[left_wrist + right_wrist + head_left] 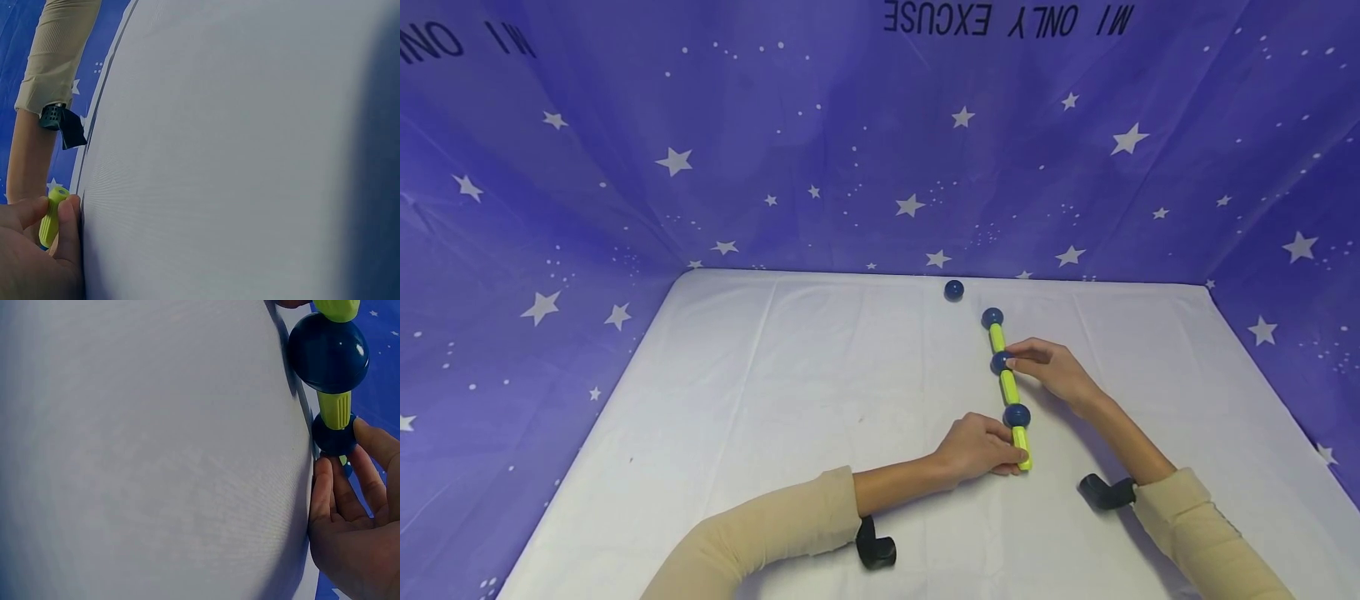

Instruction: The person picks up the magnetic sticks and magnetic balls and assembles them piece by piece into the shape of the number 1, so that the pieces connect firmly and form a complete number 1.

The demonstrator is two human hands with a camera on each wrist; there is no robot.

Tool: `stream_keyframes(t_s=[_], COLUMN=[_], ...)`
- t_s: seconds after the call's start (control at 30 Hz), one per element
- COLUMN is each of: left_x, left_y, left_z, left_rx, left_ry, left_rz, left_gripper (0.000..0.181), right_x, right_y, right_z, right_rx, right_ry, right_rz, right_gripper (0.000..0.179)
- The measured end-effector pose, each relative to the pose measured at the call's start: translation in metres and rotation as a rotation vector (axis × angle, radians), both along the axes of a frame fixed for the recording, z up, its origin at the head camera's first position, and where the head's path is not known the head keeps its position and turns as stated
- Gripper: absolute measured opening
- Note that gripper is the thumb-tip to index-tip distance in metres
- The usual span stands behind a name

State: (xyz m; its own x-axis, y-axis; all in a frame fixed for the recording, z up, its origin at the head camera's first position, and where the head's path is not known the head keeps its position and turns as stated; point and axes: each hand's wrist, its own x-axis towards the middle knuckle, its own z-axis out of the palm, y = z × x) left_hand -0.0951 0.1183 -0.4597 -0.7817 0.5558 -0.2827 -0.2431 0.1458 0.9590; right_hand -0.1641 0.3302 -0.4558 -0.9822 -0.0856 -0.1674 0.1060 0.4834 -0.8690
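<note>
Left hand (976,448): I see it pinching the nearest rod (1022,447).
Right hand (1054,372): grips the middle ball (1002,362).
Chain (1010,388): on the white counter (820,375), right of centre; long axis runs away from me, far end leaning slightly left.
Look: three glossy dark-blue balls alternating with three ribbed yellow-green rods.
Loose ball (953,290): beyond the chain, leftward.
</note>
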Motion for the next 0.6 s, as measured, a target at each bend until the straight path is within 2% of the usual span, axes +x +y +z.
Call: stream_keyframes(t_s=[0.2,0.6], left_x=[-0.0003,-0.0020], left_y=[0.0010,0.0039], left_z=[0.0002,-0.0006], left_rx=[-0.016,-0.020], left_ry=[0.001,-0.043], left_rz=[-0.004,0.011], left_gripper=[0.011,0.011], right_x=[0.0003,0.0005], right_y=[-0.0004,-0.0002], right_z=[0.0008,0.0009], right_rx=[0.004,0.001], right_ry=[-0.003,-0.006], right_rz=[0.003,-0.004], right_gripper=[0.045,0.045])
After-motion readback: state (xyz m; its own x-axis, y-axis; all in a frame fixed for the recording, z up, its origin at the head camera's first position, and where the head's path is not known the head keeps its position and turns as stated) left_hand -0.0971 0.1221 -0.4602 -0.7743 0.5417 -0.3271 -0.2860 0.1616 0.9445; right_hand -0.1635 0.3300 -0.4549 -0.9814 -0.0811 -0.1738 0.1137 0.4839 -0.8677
